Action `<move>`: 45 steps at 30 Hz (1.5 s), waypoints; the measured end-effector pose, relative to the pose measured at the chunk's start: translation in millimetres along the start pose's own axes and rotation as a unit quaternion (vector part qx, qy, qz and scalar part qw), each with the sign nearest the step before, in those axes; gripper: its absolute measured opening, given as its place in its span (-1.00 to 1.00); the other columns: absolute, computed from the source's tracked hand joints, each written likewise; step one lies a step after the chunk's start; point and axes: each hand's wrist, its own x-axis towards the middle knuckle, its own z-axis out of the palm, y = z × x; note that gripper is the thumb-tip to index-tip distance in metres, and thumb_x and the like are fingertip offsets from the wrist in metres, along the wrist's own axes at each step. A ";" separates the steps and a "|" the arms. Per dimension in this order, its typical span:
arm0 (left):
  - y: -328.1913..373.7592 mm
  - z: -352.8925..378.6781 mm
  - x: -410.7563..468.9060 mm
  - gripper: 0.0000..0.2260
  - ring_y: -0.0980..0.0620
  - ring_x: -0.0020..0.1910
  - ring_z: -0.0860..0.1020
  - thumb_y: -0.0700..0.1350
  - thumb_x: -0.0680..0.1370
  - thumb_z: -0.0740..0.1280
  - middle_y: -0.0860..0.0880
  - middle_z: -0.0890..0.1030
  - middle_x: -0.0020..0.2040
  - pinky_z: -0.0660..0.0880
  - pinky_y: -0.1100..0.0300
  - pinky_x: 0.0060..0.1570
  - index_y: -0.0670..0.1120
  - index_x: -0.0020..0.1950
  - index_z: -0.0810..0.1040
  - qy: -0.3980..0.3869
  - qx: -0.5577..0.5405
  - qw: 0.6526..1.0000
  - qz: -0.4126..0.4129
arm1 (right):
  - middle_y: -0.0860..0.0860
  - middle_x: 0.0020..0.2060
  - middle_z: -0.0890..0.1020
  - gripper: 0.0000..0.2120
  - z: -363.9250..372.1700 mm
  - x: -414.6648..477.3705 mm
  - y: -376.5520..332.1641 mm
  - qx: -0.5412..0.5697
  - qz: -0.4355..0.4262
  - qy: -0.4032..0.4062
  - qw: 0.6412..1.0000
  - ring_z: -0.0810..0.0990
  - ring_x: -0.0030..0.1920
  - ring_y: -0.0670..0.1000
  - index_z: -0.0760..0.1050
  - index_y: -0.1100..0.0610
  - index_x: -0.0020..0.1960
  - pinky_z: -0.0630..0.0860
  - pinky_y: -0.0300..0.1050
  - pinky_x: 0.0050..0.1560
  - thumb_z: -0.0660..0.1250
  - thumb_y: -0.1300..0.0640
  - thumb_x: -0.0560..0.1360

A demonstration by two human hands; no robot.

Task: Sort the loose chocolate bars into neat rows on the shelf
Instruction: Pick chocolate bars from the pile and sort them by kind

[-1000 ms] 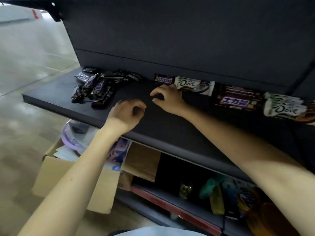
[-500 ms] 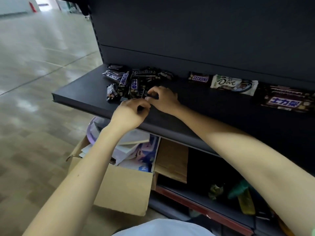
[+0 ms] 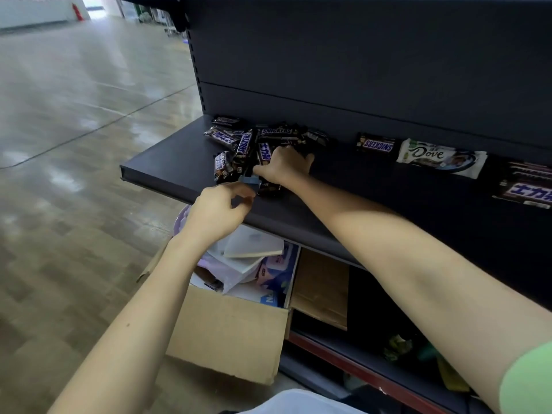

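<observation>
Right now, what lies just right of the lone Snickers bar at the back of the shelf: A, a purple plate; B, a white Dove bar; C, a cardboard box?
B: the white Dove bar lies beside the lone Snickers bar, on its right, at the back of the shelf.

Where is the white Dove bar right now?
In the head view the white Dove bar lies at the back of the shelf, right of centre, directly right of a single Snickers bar and well clear of the loose pile.
</observation>
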 end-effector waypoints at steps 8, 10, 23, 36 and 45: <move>6.0 -0.2 4.5 -0.82 0.08 0.03 0.56 -0.17 0.54 0.25 0.08 0.64 0.03 0.37 0.35 -0.05 -0.03 0.07 0.60 0.005 -0.050 0.999 -0.010 | 0.15 -0.11 0.67 -0.66 -16.5 -2.2 44.5 0.202 0.005 0.006 0.979 0.62 -0.10 0.08 0.61 0.31 -0.05 0.54 -0.08 -0.15 0.40 0.02 0.39; 12.2 4.5 8.7 -0.82 0.13 -0.02 0.53 -0.21 0.54 0.25 0.08 0.60 -0.04 0.32 0.55 -0.13 -0.05 0.05 0.60 0.001 -0.100 0.995 -0.022 | 0.09 -0.06 0.66 -0.70 -21.1 -10.7 58.3 0.236 -0.002 0.013 0.972 0.60 -0.05 0.01 0.62 0.25 0.02 0.54 -0.14 -0.03 0.39 0.04 0.42; 83.9 44.4 44.1 -0.89 0.12 -0.05 0.58 0.01 0.57 0.25 0.11 0.56 0.00 0.46 0.24 -0.13 0.04 0.06 0.47 -0.079 -0.557 0.800 -0.208 | 0.13 -0.02 0.57 -0.61 -38.6 -83.1 144.7 0.159 -0.172 0.243 0.941 0.48 -0.05 -0.17 0.54 0.22 0.18 0.30 -0.60 0.01 0.44 0.17 0.38; 133.3 80.1 44.9 -0.62 0.12 -0.04 0.58 0.00 0.54 0.30 0.04 0.59 0.06 0.44 0.24 -0.17 -0.06 0.32 0.38 -0.108 -0.596 0.768 -0.210 | 0.21 -0.02 0.56 -0.54 -62.4 -128.7 210.6 0.073 -0.210 0.286 0.932 0.47 0.02 -0.05 0.50 0.30 0.21 0.46 -0.30 0.04 0.31 0.05 0.41; 146.7 89.3 33.8 -0.90 0.12 -0.08 0.60 -0.24 0.55 0.28 -0.02 0.57 -0.11 0.56 0.32 -0.15 -0.08 -0.12 0.40 -0.067 -0.622 0.772 -0.111 | 0.13 0.23 0.43 -0.44 -63.2 -148.1 218.7 -0.001 -0.190 0.320 0.928 0.43 0.23 0.06 0.31 0.19 0.35 0.50 0.05 0.14 0.29 0.00 0.41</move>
